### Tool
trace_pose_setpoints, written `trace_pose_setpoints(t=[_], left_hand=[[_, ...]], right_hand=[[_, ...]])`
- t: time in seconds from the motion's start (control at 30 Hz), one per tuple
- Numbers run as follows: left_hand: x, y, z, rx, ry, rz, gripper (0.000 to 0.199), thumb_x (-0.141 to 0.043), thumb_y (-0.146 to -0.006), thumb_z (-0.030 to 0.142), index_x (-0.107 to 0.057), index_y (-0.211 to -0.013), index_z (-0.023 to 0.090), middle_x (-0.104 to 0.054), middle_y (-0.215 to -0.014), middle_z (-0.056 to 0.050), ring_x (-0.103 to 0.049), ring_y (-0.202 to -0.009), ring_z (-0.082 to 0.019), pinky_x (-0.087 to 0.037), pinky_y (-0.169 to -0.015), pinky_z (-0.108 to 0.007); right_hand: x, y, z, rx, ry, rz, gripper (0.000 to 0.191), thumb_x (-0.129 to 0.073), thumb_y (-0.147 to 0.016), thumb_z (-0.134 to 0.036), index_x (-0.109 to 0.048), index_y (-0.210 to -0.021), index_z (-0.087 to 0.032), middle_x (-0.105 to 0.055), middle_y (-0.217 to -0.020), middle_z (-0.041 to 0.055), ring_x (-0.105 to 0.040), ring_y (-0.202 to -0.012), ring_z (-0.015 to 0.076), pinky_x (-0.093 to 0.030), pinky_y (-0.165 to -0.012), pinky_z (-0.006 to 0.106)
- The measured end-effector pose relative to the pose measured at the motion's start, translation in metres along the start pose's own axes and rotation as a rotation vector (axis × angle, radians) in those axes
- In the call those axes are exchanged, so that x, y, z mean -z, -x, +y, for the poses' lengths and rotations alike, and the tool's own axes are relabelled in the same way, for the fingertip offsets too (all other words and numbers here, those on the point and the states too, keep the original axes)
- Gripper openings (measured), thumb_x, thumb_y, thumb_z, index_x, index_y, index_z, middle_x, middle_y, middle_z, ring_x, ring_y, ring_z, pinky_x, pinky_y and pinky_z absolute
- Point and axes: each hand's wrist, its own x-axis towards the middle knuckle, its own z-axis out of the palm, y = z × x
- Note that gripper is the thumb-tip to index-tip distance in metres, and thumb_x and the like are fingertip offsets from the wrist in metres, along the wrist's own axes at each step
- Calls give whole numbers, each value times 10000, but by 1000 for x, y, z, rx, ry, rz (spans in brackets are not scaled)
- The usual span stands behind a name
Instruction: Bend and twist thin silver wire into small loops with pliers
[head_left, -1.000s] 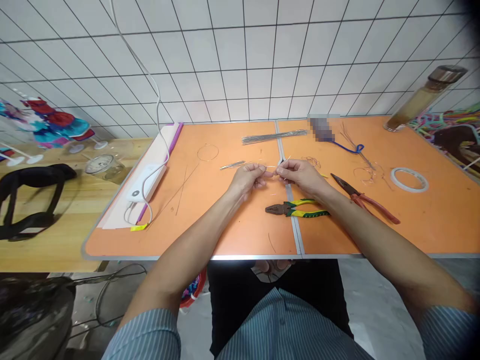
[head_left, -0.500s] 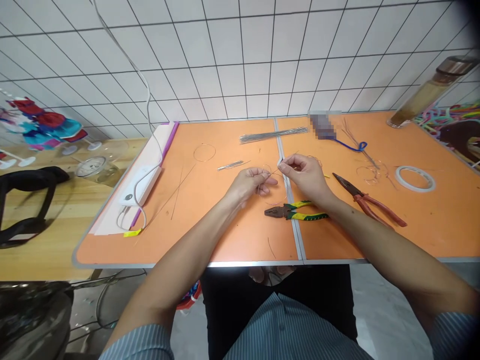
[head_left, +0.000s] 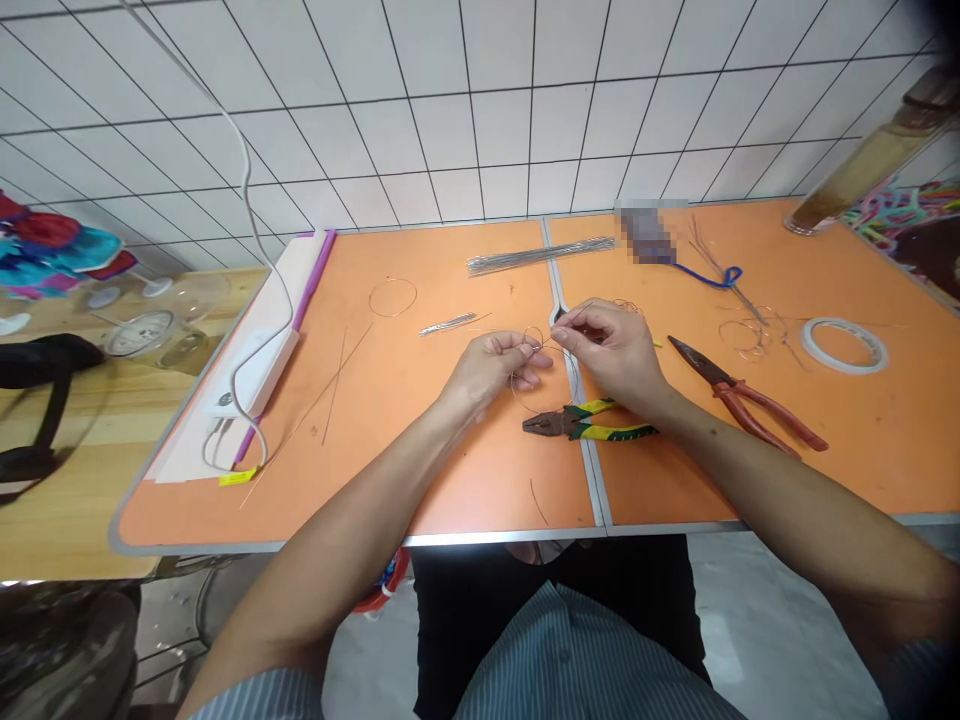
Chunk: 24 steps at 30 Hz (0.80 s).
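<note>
Over the middle of the orange table, my left hand (head_left: 499, 370) pinches a thin copper-coloured wire (head_left: 517, 402) that curves in loops around its fingertips. My right hand (head_left: 611, 345) is close on the right, thumb and forefinger pressed together on the same thin wire. Just below the hands lie pliers with yellow-green handles (head_left: 615, 432), their jaws pointing left. Red-handled long-nose pliers (head_left: 739, 395) rest right of my right hand. A short bundle of thin pieces (head_left: 448, 324) lies beyond my left hand.
A long bundle of metal wires (head_left: 540, 256) lies near the tiled wall. On the right are a white ring-shaped roll (head_left: 808, 345), loose wire coils and a glass bottle (head_left: 862, 180). A white power strip (head_left: 259, 375) with a cable sits on the left.
The camera view has shifted slightly, moving the left-side items further left. My hands remain close together on the wire, with little change in their grip.
</note>
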Motion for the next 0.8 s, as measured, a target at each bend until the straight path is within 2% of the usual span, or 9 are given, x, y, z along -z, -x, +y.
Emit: trace_pose_setpoints(t=[0.4,0.67,0.8], left_hand=[[2,2,-4,-99,-54,-35,108,-766,-1028,210,-714,-953,152,-884,-944,-106,-730,-623,-111,-588,-637,-230],[-2,6,-1,-119,-70,-36,153,-782,-1015,237,-667,-933,179,-878,-908,-93,-722,-615,-116,-559,-625,-233],[-5,8,0,-130,-73,-30,146,-768,-1019,210,-660,-925,181,-873,-887,-83,-717,-604,-114,-552,-624,-234]], right_hand=[[4,1,-4,-1,-10,18,89,-801,-965,-262,-852,-894,-249,-832,-908,38,-740,-851,217,-547,-716,366],[4,4,-16,92,95,27,131,-775,-984,-238,-825,-875,-289,-839,-934,30,-748,-880,234,-598,-757,396],[3,5,-17,94,118,6,136,-764,-991,-237,-808,-872,-284,-825,-915,33,-742,-874,233,-596,-761,397]])
